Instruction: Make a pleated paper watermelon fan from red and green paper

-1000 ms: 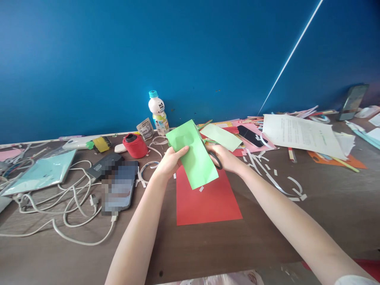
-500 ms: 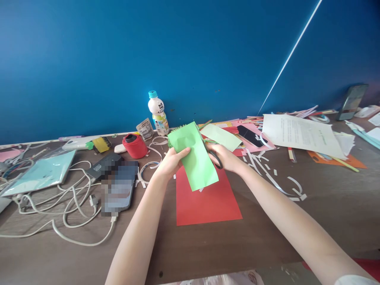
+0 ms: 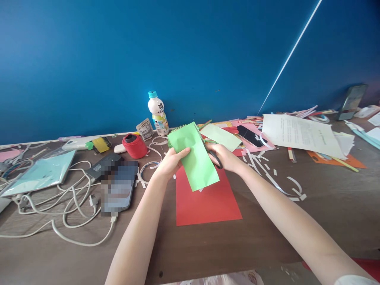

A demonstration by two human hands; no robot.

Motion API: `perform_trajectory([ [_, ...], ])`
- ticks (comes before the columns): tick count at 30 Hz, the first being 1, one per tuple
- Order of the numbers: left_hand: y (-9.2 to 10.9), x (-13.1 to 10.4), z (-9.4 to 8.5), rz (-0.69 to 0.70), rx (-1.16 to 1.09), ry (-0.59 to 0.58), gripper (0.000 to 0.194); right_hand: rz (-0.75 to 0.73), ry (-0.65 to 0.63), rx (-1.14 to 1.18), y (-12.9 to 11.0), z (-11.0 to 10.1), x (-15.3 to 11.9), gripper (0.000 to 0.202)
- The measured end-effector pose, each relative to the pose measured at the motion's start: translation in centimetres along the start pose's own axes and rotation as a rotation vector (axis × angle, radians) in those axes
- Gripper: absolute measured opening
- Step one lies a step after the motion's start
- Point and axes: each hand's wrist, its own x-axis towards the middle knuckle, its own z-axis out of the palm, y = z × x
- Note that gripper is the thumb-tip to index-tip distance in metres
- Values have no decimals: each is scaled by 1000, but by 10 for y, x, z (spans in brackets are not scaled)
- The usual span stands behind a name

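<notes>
Between my hands is a sheet of green paper (image 3: 196,158), held tilted above the desk. My left hand (image 3: 172,161) is closed on its left edge, thumb flat on top and fingers underneath. The far left edge of the paper looks fringed. At its right edge my right hand (image 3: 223,156) is closed around scissors (image 3: 218,160) with dark handles; the blades are mostly hidden by the paper. Below lies a sheet of red paper (image 3: 208,202) on the desk, partly covered by the green one.
Behind my hands stand a bottle (image 3: 158,113) and a red roll (image 3: 135,145). To the left lie tangled white cables (image 3: 71,215) and a phone (image 3: 120,186). On the right are white paper strips (image 3: 268,174), a dark phone (image 3: 252,136) and a printed sheet (image 3: 299,134).
Almost nothing differs. The lower right corner of the green paper has shifted very slightly; both hands stay in place.
</notes>
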Motion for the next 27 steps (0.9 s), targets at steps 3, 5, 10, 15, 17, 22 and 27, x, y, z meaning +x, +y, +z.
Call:
perform_trajectory([
  [3,0,1,0,2,0,-2,30,12,8,-1,1,0,0,17],
  [5,0,1,0,2,0,-2,30,8,16,0,1,1,1,15],
  [10,0,1,0,-10,13,19,31,-32,32,42,0,2,3,7],
  [15,-1,1,0,-11,24,30,34,-37,35,37,-1,3,3,12],
  [17,-1,1,0,-6,21,23,32,-36,35,32,-1,3,3,13],
  [22,-3,1,-1,-5,41,-5,30,-5,38,43,1,3,3,12],
  [27,-5,1,1,-37,49,-54,32,13,66,38,5,2,3,16],
])
